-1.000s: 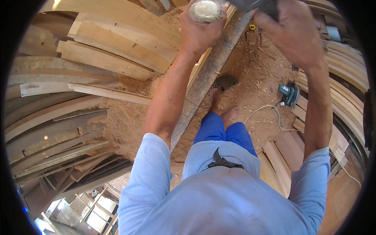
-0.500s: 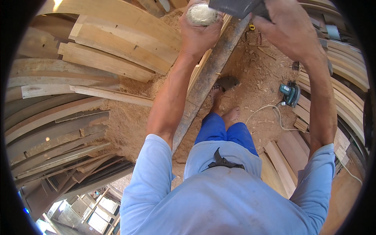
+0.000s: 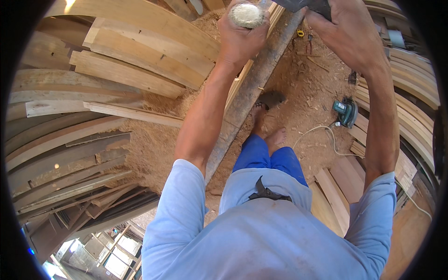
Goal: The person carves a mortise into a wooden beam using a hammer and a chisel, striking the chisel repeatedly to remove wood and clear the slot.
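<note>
My left hand [image 3: 239,49] is wrapped round a chisel-like wooden handle [image 3: 247,16], its round, pale, frayed butt facing up; the lower end is hidden. Over at the upper right, my right hand [image 3: 353,41] is closed round a dark grey, blocky tool [image 3: 305,4], which the top edge cuts off. A gap separates this tool from the butt. Beneath my hands a pale length of timber [image 3: 239,84] lies along a worn grey plank [image 3: 249,99] that slants from lower left to upper right.
Stacked boards [image 3: 135,70] fill the left side, and more timber [image 3: 410,84] lines the right. On the sawdust-covered floor [image 3: 308,112] lie a green circular saw [image 3: 345,112] with a pale cord [image 3: 322,127], a yellow tape measure [image 3: 300,33] and red-handled pliers [image 3: 309,45].
The dark tool has moved up and to the right, away from the frayed butt, with my right hand. My left hand has shifted slightly right with the handle.
</note>
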{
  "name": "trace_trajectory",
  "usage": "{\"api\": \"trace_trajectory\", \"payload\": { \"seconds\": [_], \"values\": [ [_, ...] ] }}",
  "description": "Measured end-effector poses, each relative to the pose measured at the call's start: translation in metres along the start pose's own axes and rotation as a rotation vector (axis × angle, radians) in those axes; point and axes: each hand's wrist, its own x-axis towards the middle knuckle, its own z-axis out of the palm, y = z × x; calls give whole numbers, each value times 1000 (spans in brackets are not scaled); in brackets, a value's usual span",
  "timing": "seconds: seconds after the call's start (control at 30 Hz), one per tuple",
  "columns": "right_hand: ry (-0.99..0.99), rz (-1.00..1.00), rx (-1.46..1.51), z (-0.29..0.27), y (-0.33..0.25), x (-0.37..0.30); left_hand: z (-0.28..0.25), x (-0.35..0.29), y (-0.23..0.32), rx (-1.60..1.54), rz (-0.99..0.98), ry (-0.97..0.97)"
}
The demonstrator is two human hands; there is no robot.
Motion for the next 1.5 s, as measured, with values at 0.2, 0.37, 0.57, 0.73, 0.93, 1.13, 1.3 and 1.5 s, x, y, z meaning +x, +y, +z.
{"api": "trace_trajectory", "payload": {
  "seconds": [0.2,0.37,0.57,0.73,0.93,1.13,1.3,1.5],
  "values": [
    [3,36,128,-10,-3,-2,-7,-1,9,227,61,15],
    [-45,29,191,-15,-9,0,-4,3,21,160,-2,8],
    [-123,-4,-34,0,8,-1,-4,-3,4,86,87,20],
    [-279,93,-240,7,11,5,-15,-6,-12,-41,183,-6],
    [-603,568,-319,17,-14,55,-12,-10,-2,-119,35,52],
    [-205,127,-103,-3,-6,7,-10,-9,-3,-72,10,65],
    [-355,256,-368,-1,-22,7,-10,-7,-2,-109,28,42],
    [-449,224,-248,10,12,4,-6,-3,-2,-87,-3,27]
  ]
}}
